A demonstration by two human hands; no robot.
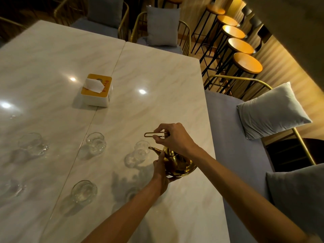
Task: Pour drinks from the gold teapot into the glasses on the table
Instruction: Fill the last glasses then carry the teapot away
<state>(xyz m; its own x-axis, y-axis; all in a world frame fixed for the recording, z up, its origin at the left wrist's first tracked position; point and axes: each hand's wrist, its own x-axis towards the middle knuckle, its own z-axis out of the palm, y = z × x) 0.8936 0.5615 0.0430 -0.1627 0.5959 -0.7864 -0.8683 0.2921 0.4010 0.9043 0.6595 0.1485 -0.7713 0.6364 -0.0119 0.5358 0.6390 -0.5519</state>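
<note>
The gold teapot (178, 164) hangs just above the marble table (157, 88) near its right edge, spout pointing left toward a clear glass (141, 149). My right hand (173, 137) pinches the teapot's thin gold handle loop from above. My left hand (160, 170) cups the pot's body from the left and below. Other clear glasses stand at the middle (96, 142), the near middle (84, 191) and the far left (32, 142). One more glass (131, 192) is partly hidden behind my left forearm.
A white and orange tissue box (97, 90) stands mid-table on the seam between the two tabletops. A grey bench with cushions (270, 111) runs along the right side. Gold-framed chairs (163, 27) and a row of bar stools (245, 62) lie beyond.
</note>
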